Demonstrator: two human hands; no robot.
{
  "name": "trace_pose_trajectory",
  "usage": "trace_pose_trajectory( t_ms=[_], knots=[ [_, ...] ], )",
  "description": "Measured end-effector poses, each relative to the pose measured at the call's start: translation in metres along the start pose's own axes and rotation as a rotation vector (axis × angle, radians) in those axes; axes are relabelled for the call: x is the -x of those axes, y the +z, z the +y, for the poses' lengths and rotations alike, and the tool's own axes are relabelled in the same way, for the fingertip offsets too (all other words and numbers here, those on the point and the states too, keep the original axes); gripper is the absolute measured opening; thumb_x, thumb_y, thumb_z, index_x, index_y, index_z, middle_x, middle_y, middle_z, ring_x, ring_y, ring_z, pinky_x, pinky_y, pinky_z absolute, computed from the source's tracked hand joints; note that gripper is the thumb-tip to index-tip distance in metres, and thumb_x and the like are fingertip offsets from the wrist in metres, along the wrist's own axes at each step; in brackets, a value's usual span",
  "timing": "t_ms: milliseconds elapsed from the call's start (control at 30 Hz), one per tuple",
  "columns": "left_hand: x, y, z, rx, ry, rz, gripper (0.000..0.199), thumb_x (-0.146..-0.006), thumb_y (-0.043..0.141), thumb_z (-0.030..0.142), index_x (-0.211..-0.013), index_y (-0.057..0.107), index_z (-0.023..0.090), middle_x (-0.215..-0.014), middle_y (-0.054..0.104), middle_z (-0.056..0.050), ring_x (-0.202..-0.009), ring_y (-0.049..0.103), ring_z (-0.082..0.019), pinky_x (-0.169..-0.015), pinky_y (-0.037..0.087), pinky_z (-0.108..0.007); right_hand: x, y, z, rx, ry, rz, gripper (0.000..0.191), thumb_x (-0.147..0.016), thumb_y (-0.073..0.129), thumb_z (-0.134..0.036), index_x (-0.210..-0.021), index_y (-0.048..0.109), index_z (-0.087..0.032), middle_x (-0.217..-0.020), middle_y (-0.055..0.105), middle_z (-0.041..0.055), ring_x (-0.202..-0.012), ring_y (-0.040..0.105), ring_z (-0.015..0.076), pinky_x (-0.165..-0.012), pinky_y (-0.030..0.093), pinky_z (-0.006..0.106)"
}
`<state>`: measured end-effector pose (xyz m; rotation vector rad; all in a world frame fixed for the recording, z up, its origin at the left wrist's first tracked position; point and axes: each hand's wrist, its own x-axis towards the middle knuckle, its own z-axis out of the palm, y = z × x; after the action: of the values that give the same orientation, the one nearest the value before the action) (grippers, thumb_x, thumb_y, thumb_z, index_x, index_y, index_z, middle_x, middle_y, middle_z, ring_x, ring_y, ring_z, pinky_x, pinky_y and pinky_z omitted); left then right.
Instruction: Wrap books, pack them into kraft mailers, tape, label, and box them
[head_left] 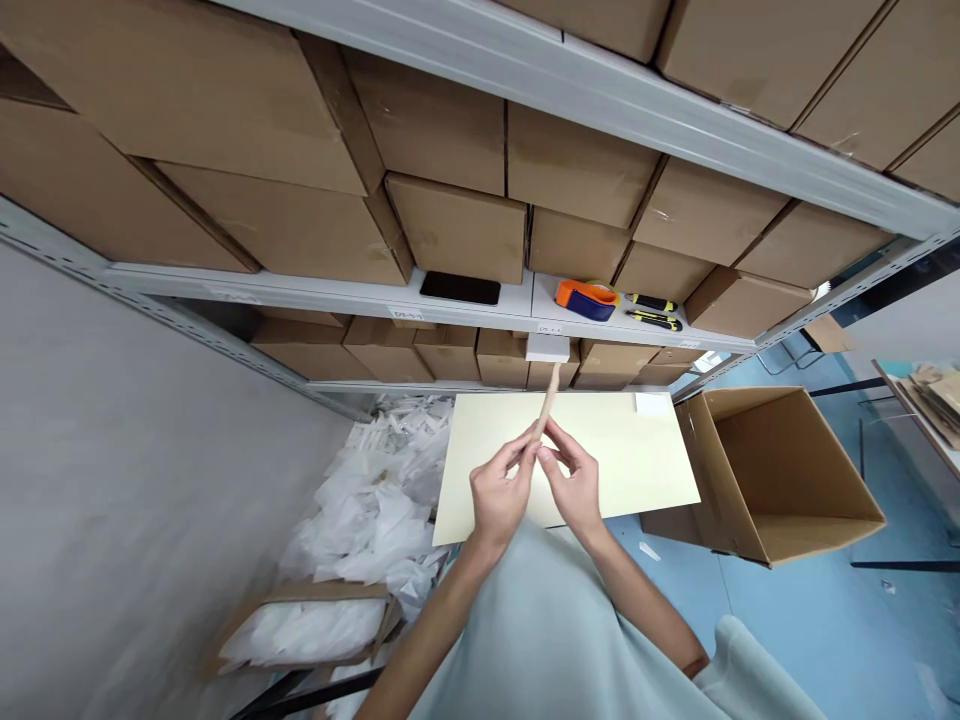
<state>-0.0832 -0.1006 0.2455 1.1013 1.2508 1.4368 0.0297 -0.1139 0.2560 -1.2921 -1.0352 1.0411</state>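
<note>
A thin, flat tan piece point(550, 398), seen nearly edge-on, stands upright between my two hands above the pale yellow board point(637, 455). My left hand point(499, 492) pinches its lower end from the left, thumb and fingers pressed together. From the other side, my right hand point(576, 488) grips the same end with its thumb and fingertips. Whether the piece is cardboard or folded paper I cannot tell. Just past its upper tip, a small white box point(547, 347) sits at the shelf edge. A white slip point(654, 404) lies on the board's far right corner.
Above are shelves of brown cartons point(457, 225). On the shelf ledge lie a black phone point(460, 288), an orange and blue ring-shaped item point(588, 299) and yellow-black cutters point(654, 320). An open carton point(795, 470) stands right; white plastic wrapping point(375, 520) is heaped left.
</note>
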Motion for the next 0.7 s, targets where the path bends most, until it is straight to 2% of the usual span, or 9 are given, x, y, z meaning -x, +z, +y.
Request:
trace_pose_trajectory(
  t_ms=[67,133,167,233,333,367,500,567,700],
  knots=[
    [0.004,0.011,0.005,-0.021,0.057,-0.058,0.028,-0.090,0.083,0.047,-0.109,0.087,0.027,-0.121,0.085,-0.009,-0.118,0.080,-0.033,-0.117,0.060,-0.051,-0.004,-0.001,-0.002,-0.044,-0.002,0.043,0.054,-0.091,0.081,-0.064,-0.125,0.081,-0.022,-0.129,0.082,0.0108,-0.121,0.076,0.0305,-0.105,0.066,0.045],
    [0.003,0.017,0.007,-0.033,0.066,-0.137,0.030,-0.089,0.085,0.044,-0.115,0.087,0.028,-0.128,0.083,-0.009,-0.128,0.077,-0.033,-0.124,0.055,-0.050,-0.012,-0.009,-0.004,-0.051,-0.003,0.101,0.049,-0.095,0.074,-0.068,-0.107,0.080,-0.021,-0.104,0.082,0.0082,-0.096,0.077,0.0247,-0.088,0.067,0.037],
    [0.001,0.018,0.007,-0.036,0.056,-0.167,0.035,-0.090,0.085,0.044,-0.120,0.086,0.028,-0.133,0.082,-0.009,-0.132,0.075,-0.033,-0.126,0.053,-0.050,-0.017,-0.015,-0.005,-0.038,-0.005,0.118,0.050,-0.097,0.071,-0.070,-0.098,0.078,-0.020,-0.091,0.078,0.0059,-0.084,0.073,0.0216,-0.078,0.064,0.033],
    [-0.008,0.017,0.005,-0.047,0.032,-0.149,0.045,-0.091,0.084,0.047,-0.131,0.082,0.026,-0.143,0.077,-0.010,-0.139,0.070,-0.033,-0.128,0.050,-0.049,-0.026,-0.031,-0.008,0.004,-0.014,0.112,0.052,-0.099,0.066,-0.071,-0.088,0.073,-0.021,-0.075,0.069,0.0021,-0.070,0.063,0.0174,-0.065,0.057,0.029],
    [-0.024,0.012,-0.003,-0.032,-0.061,-0.040,0.060,-0.088,0.086,0.057,-0.137,0.077,0.023,-0.148,0.074,-0.014,-0.142,0.067,-0.034,-0.125,0.051,-0.049,-0.034,-0.055,-0.010,0.021,-0.015,0.030,0.050,-0.099,0.067,-0.071,-0.093,0.075,-0.022,-0.077,0.068,0.0025,-0.070,0.063,0.0180,-0.064,0.054,0.029],
    [-0.027,0.011,-0.005,-0.001,-0.128,-0.056,0.064,-0.086,0.087,0.061,-0.135,0.078,0.022,-0.146,0.074,-0.016,-0.140,0.069,-0.035,-0.123,0.053,-0.049,-0.036,-0.062,-0.010,0.008,-0.005,0.000,0.050,-0.098,0.067,-0.071,-0.098,0.077,-0.022,-0.081,0.071,0.0034,-0.073,0.065,0.0191,-0.067,0.056,0.030],
    [-0.028,0.019,-0.010,0.194,-0.402,-0.278,0.064,-0.082,0.086,0.071,-0.118,0.083,0.018,-0.126,0.082,-0.017,-0.124,0.077,-0.036,-0.109,0.062,-0.046,-0.037,-0.079,-0.003,-0.059,0.051,-0.056,0.052,-0.096,0.070,-0.072,-0.108,0.080,-0.022,-0.086,0.076,0.0044,-0.074,0.069,0.0201,-0.071,0.060,0.032],
    [-0.022,0.029,-0.012,0.238,-0.446,-0.294,0.060,-0.079,0.089,0.069,-0.112,0.084,0.018,-0.116,0.085,-0.016,-0.114,0.080,-0.034,-0.102,0.065,-0.045,-0.038,-0.086,0.005,-0.076,0.072,-0.048,0.051,-0.096,0.070,-0.072,-0.105,0.080,-0.022,-0.084,0.077,0.0040,-0.071,0.069,0.0193,-0.068,0.060,0.032],
    [-0.010,0.048,-0.015,0.239,-0.452,-0.233,0.059,-0.076,0.093,0.067,-0.108,0.084,0.018,-0.108,0.085,-0.015,-0.104,0.082,-0.033,-0.094,0.068,-0.044,-0.043,-0.103,0.020,-0.100,0.109,-0.030,0.049,-0.097,0.072,-0.069,-0.107,0.080,-0.021,-0.088,0.081,0.0063,-0.075,0.075,0.0214,-0.071,0.063,0.034]
  ],
)
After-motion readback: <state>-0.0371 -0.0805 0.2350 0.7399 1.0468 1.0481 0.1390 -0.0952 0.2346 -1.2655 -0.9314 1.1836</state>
